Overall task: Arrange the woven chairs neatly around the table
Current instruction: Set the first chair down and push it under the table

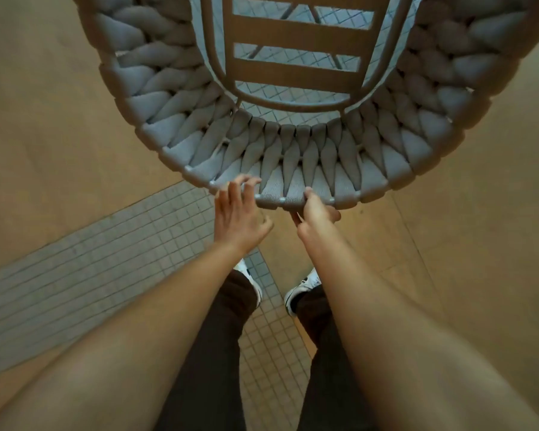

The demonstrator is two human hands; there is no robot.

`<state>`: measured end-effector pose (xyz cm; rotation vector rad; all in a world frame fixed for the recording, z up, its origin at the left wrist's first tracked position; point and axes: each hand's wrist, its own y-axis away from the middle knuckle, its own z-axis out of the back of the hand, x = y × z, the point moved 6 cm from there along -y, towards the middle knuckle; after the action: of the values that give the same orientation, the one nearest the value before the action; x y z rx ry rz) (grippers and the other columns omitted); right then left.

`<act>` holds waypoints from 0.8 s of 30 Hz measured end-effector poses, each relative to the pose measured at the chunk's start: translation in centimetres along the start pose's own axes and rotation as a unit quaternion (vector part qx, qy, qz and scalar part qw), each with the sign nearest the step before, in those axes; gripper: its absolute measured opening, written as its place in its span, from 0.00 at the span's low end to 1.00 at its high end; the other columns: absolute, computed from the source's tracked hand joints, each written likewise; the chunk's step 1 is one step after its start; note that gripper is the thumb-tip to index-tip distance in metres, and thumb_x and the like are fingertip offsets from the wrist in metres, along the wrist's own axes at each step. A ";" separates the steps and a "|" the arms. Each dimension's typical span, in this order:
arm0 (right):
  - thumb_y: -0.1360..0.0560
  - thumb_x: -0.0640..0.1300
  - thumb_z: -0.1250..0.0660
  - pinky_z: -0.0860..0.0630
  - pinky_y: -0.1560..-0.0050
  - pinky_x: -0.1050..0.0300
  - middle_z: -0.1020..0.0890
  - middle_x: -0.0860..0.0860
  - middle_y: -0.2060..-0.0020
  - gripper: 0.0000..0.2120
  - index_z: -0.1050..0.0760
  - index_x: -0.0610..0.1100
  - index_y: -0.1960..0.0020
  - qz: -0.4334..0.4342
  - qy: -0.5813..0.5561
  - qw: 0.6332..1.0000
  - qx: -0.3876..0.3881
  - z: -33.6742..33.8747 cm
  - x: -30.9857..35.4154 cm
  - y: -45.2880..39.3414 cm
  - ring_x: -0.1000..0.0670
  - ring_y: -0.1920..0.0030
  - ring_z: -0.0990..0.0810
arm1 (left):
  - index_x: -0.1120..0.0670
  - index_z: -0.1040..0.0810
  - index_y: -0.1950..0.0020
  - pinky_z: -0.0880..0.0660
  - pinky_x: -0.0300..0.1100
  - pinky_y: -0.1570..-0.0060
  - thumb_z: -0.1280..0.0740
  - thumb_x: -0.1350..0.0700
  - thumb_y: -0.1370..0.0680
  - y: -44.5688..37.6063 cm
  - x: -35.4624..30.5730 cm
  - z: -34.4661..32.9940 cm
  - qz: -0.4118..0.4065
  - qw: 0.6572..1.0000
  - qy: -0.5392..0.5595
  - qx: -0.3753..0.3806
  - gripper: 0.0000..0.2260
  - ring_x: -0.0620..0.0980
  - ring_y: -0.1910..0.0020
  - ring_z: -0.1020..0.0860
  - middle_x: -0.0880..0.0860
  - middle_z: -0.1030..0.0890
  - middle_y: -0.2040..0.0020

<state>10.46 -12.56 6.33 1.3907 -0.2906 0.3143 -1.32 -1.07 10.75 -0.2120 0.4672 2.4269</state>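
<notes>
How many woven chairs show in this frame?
1. The woven chair fills the upper half of the view, its back rim under the left hand and gripped by the right hand. Others may stand outside the view.

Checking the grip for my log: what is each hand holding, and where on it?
The right hand grips the woven chair at the top rim of its curved backrest. The left hand is open, its fingers just touching that rim.

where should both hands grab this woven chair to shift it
Grip the top rail of the woven chair backrest from behind, where the person stands. The curved rim is the nearest edge; the right hand is closed on it, the left hand open beside it.
</notes>
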 end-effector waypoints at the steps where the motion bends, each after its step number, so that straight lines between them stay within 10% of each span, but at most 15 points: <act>1: 0.26 0.39 0.24 0.15 0.57 0.45 0.22 0.41 0.41 0.28 0.38 0.43 0.35 0.002 -0.002 1.000 -0.003 -0.3 0.5 0.9 0.42 0.52 0.17 | 0.50 0.41 0.23 0.43 0.53 0.26 0.26 0.45 0.29 -0.9 -0.2 0.6 -0.054 0.997 -0.057 0.022 0.39 0.57 0.28 0.42 0.55 0.40 0.25; 5: 0.24 0.39 0.25 0.16 0.60 0.47 0.22 0.40 0.38 0.26 0.38 0.42 0.35 0.016 -0.004 1.000 -0.017 -1.8 2.5 4.2 0.42 0.50 0.19 | 0.51 0.47 0.18 0.54 0.57 0.21 0.29 0.49 0.25 -4.7 -0.7 2.5 -0.174 0.954 -0.226 0.086 0.40 0.58 0.19 0.49 0.56 0.44 0.19; 14: 0.25 0.43 0.29 0.26 0.43 0.50 0.31 0.44 0.35 0.25 0.39 0.43 0.34 0.198 0.195 0.960 -0.046 -3.8 8.7 10.0 0.43 0.44 0.25 | 0.53 0.38 0.21 0.36 0.56 0.28 0.38 0.65 0.20 -11.9 -2.4 8.4 -0.239 0.942 -0.218 0.094 0.28 0.57 0.25 0.32 0.54 0.28 0.25; 17: 0.32 0.51 0.25 0.38 0.37 0.51 0.33 0.45 0.34 0.32 0.37 0.49 0.34 0.520 0.448 0.725 -0.056 -5.4 12.1 13.4 0.42 0.35 0.34 | 0.54 0.35 0.23 0.30 0.55 0.34 0.37 0.64 0.21 -13.7 -2.9 10.0 -0.263 0.932 -0.224 0.108 0.25 0.56 0.30 0.27 0.54 0.25 0.29; 20: 0.33 0.60 0.23 0.42 0.28 0.45 0.33 0.44 0.30 0.42 0.38 0.50 0.26 0.572 0.663 0.481 0.021 -9.4 14.2 12.4 0.40 0.28 0.37 | 0.54 0.30 0.27 0.25 0.54 0.41 0.36 0.61 0.20 -15.2 -3.4 11.9 -0.279 0.930 -0.216 0.100 0.21 0.57 0.36 0.23 0.55 0.21 0.34; 24: 0.31 0.71 0.29 0.30 0.38 0.44 0.21 0.48 0.37 0.38 0.30 0.50 0.30 0.526 0.778 0.341 0.044 -13.5 17.3 9.1 0.43 0.39 0.22 | 0.53 0.27 0.31 0.28 0.49 0.39 0.29 0.52 0.22 -17.2 -3.5 13.4 -0.309 0.923 -0.222 0.065 0.20 0.54 0.39 0.21 0.53 0.19 0.38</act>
<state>23.18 2.93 19.11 0.1846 0.5656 2.5594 11.78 14.48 19.26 0.2218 0.2913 1.7406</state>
